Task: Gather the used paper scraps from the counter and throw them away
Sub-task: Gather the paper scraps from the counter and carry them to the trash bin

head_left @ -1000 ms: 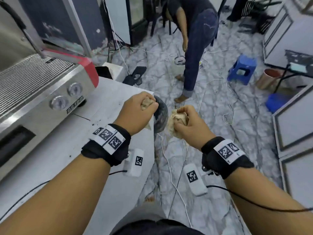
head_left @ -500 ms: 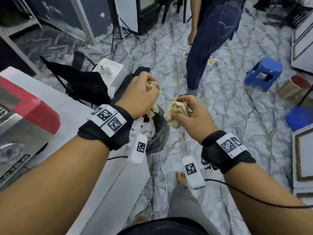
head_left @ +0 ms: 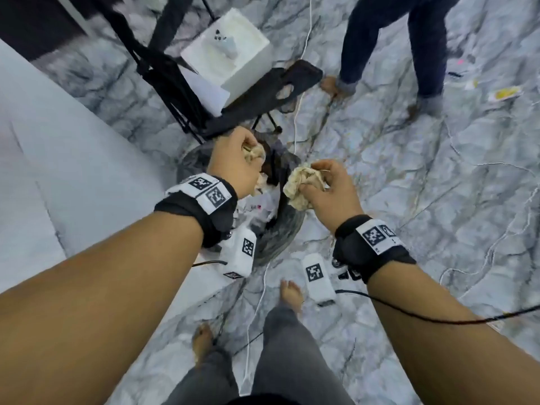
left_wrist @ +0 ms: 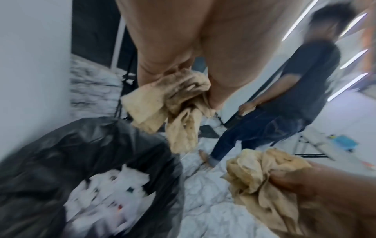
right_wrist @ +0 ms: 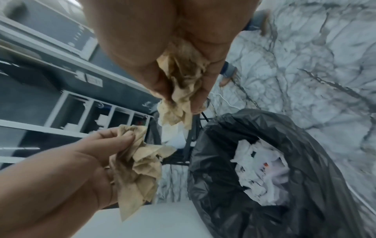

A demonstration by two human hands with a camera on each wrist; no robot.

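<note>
My left hand (head_left: 236, 159) grips a crumpled, stained beige paper scrap (head_left: 254, 153), which hangs from the fingers in the left wrist view (left_wrist: 173, 104). My right hand (head_left: 327, 188) grips a second crumpled beige paper wad (head_left: 301, 185), seen between thumb and fingers in the right wrist view (right_wrist: 181, 87). Both hands hover over a bin lined with a black bag (head_left: 283, 229) on the floor, at the counter's end. White crumpled paper (right_wrist: 260, 167) lies inside the bag (left_wrist: 61, 161).
The white counter (head_left: 58, 171) runs along the left. A black folding stand (head_left: 181, 83) and a white box (head_left: 228, 51) stand beyond the bin. Another person's legs (head_left: 388, 39) are on the marble floor at top right. Loose cables cross the floor (head_left: 438, 200).
The view has tilted down and I have stepped forward. Both hands, each still gripping its paper wad, have moved from beside the counter's end to above the black-lined bin.
</note>
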